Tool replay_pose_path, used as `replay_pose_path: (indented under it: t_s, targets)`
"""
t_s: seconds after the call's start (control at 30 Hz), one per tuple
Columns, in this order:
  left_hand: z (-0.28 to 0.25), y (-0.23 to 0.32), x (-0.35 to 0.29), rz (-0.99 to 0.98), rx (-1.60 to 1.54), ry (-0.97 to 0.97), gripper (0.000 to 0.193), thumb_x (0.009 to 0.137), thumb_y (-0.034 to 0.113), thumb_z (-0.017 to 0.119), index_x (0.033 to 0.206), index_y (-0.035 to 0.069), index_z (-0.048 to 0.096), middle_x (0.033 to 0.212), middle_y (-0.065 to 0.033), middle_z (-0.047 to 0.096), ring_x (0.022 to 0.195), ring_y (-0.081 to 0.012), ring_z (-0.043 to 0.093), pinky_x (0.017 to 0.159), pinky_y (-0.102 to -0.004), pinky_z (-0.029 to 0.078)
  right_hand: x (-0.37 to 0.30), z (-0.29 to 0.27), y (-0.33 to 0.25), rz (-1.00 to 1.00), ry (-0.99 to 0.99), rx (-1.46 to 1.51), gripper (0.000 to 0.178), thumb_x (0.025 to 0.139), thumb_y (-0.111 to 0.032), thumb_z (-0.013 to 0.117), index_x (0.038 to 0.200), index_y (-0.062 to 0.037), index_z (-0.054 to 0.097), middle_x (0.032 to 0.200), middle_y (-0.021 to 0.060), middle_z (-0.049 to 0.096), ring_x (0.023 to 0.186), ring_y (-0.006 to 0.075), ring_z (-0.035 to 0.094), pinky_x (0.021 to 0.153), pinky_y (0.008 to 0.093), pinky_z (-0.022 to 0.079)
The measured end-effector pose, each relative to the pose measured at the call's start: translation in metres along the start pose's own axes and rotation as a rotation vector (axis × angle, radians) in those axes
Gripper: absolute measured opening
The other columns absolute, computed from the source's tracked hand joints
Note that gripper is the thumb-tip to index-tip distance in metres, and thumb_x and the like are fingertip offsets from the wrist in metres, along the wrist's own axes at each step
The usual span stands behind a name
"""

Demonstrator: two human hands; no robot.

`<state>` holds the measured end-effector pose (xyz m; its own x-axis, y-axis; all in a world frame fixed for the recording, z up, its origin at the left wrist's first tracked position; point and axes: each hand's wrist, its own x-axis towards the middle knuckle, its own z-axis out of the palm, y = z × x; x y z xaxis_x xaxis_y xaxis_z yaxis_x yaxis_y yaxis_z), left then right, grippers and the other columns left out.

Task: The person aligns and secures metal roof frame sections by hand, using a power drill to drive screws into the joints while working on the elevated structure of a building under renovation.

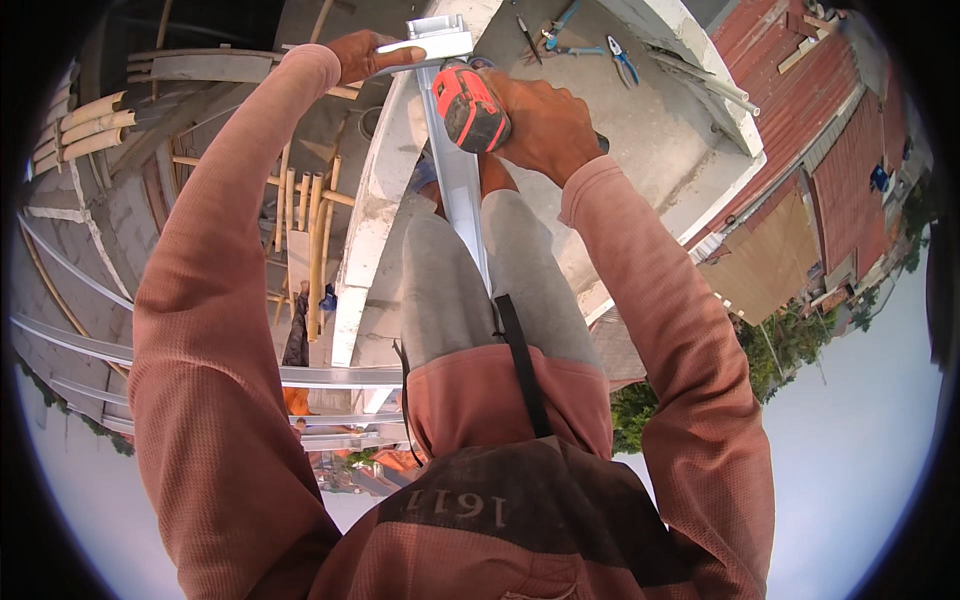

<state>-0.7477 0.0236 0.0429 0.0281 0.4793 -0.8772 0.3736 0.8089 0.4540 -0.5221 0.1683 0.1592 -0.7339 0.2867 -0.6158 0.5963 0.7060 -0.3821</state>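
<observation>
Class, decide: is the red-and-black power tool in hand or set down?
In hand: the right hand wraps around the power tool, whose bulky end shows beside the knuckles.

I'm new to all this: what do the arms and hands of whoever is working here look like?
They are a person's. Long, faded reddish-pink sleeves, the left sleeve and the right sleeve, cover the arms down to the wrists, in a finely textured fabric. The left hand and right hand are bare, with no gloves.
</observation>
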Motion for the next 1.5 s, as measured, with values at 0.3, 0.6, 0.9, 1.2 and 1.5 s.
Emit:
replay_pose_path:
  t_s: [0.3,0.6,0.9,1.2,1.5]
  targets:
    - [-0.001,0.008,-0.005,-0.027,0.026,-0.047,0.121,0.075,0.093,0.056,0.149,-0.002,0.049,0.143,-0.0268,0.057,0.136,-0.0382,0.053,0.116,-0.0485,0.038,0.002,0.001,0.001,-0.005,-0.085,-0.074,0.044,0.082,-0.041,0.076,0.117,-0.0187,0.063,0.100,0.0098,0.075,0.093,0.0372,0.072,0.082,0.0491,0.055]
    - [0.011,-0.009,0.016,0.004,-0.033,-0.025,0.099,0.085,0.081,0.060,0.149,0.006,0.054,0.137,-0.0235,0.063,0.132,-0.0358,0.056,0.114,-0.0443,0.041,-0.011,0.030,0.018,-0.085,0.062,0.010,0.050,0.085,-0.039,0.073,0.127,-0.0171,0.060,0.100,0.0102,0.073,0.091,0.0359,0.071,0.075,0.0489,0.055]
    - [0.021,-0.010,-0.001,0.087,0.152,0.116,0.092,0.090,0.072,0.062,0.154,0.008,0.047,0.131,-0.0246,0.057,0.124,-0.0387,0.058,0.108,-0.0433,0.047,-0.039,0.066,0.018,-0.171,0.147,-0.134,0.061,0.092,-0.016,0.062,0.151,-0.0089,0.048,0.090,0.0041,0.058,0.076,0.0226,0.059,0.066,0.0399,0.044]
    - [0.025,-0.007,-0.003,0.061,0.068,0.126,0.090,0.093,0.070,0.059,0.153,0.004,0.046,0.137,-0.0234,0.055,0.125,-0.0359,0.058,0.110,-0.0425,0.045,-0.030,0.053,0.017,-0.170,0.150,-0.073,0.060,0.090,-0.016,0.064,0.147,-0.0057,0.051,0.086,0.0045,0.059,0.072,0.0227,0.062,0.061,0.0393,0.045]
    - [0.031,-0.015,0.006,0.122,-0.015,0.163,0.099,0.087,0.078,0.060,0.149,0.002,0.050,0.140,-0.0237,0.053,0.130,-0.0358,0.056,0.110,-0.0428,0.047,-0.020,0.042,0.017,-0.184,0.154,-0.075,0.060,0.080,-0.015,0.072,0.138,-0.0042,0.058,0.091,0.0065,0.068,0.076,0.0248,0.071,0.060,0.0378,0.052]
